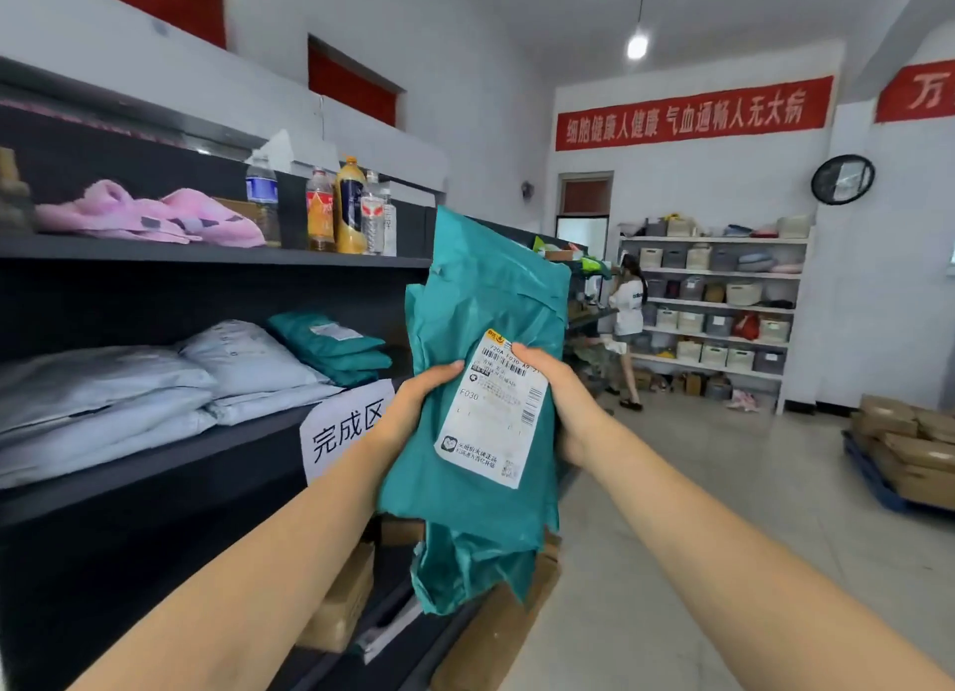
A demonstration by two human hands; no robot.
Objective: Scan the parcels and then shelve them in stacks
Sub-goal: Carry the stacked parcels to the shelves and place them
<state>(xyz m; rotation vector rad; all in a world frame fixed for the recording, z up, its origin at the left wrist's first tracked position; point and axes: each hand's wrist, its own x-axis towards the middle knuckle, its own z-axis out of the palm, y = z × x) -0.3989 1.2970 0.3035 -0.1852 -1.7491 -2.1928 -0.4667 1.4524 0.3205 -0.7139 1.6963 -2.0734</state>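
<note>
Teal parcel (480, 287): being held upright in mid-air at near centre, just right of the dark shelving, its white shipping label (491, 416) facing the camera.
Left grip (418, 396): wrapping round the parcel's left edge, holding it.
Right grip (563, 396): clasping the right edge, thumb pressing on the label's top.
Middle shelf (206, 452): carrying a teal parcel stack (330, 346) beside grey mailers (129, 396), behind a white sign (346, 432).
Upper shelf (217, 253): holding drink bottles (336, 209) and pink slippers (150, 215).
Far right: a person (628, 308) standing at white racks (723, 302).
</note>
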